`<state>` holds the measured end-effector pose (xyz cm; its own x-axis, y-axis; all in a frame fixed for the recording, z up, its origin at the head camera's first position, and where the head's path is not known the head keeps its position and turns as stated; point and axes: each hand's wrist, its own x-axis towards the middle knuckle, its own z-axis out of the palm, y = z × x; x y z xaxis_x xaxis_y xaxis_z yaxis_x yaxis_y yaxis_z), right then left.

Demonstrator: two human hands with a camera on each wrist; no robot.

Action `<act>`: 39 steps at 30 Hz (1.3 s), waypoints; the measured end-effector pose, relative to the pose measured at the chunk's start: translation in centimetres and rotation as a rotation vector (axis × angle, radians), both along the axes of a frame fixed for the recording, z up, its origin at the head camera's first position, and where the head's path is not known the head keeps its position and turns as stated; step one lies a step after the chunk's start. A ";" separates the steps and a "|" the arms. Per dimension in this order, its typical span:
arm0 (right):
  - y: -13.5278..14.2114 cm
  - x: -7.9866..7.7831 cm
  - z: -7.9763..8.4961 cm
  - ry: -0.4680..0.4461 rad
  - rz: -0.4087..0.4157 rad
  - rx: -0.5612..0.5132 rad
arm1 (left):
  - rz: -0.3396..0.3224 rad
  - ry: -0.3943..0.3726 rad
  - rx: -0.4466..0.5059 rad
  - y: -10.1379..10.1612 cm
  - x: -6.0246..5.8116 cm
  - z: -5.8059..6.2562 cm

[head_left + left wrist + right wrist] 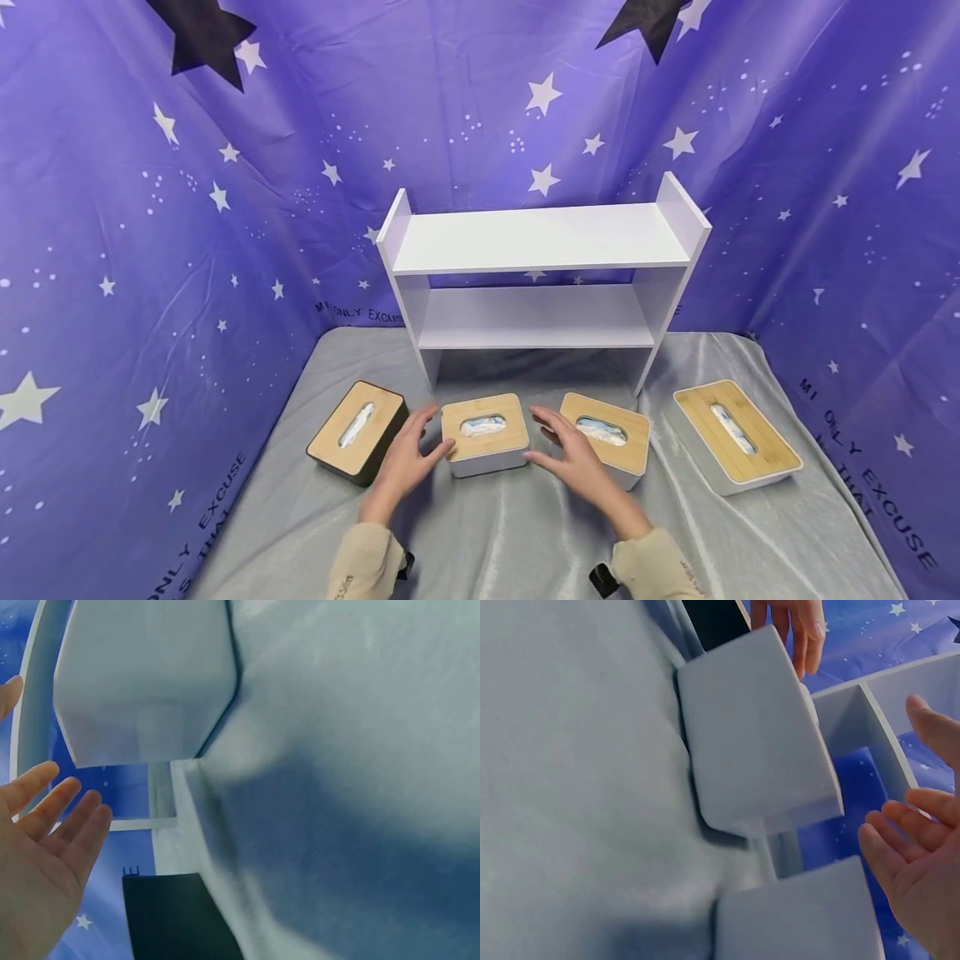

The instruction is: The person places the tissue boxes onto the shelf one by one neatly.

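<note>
A tissue box (491, 462) with a light wooden lid and pale grey sides stands between my two hands, white tissue showing in its oval slot. My left hand (405, 458) hovers by its left side, fingers spread. On the opposite side is my right hand (573, 462), fingers relaxed, partly over the edge of another wood-topped tissue box (633, 433). Both wrist views show a gap between the palm and the middle box (146, 690). The right wrist view has that box (757, 742) between the right hand (922, 870) and the left fingers (802, 626).
A dark-sided tissue box (330, 433) lies left of my left hand. Far right is a larger white-sided tissue box (765, 442). Behind the row stands a white two-tier shelf (536, 317) on the grey cloth (495, 550). Purple star-printed curtains (480, 100) surround the table.
</note>
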<state>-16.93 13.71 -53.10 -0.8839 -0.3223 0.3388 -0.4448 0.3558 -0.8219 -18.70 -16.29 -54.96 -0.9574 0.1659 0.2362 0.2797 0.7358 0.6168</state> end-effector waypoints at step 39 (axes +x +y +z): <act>-4.9 1.2 -4.1 -0.171 -0.209 -0.196 | 0.098 -0.166 0.512 2.9 2.0 -3.3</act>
<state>-15.69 8.84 -57.22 -0.9734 -0.0717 0.2177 -0.2289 0.2526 -0.9401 -16.71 -13.44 -58.21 -0.9940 -0.0224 0.1075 0.0931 0.3474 0.9331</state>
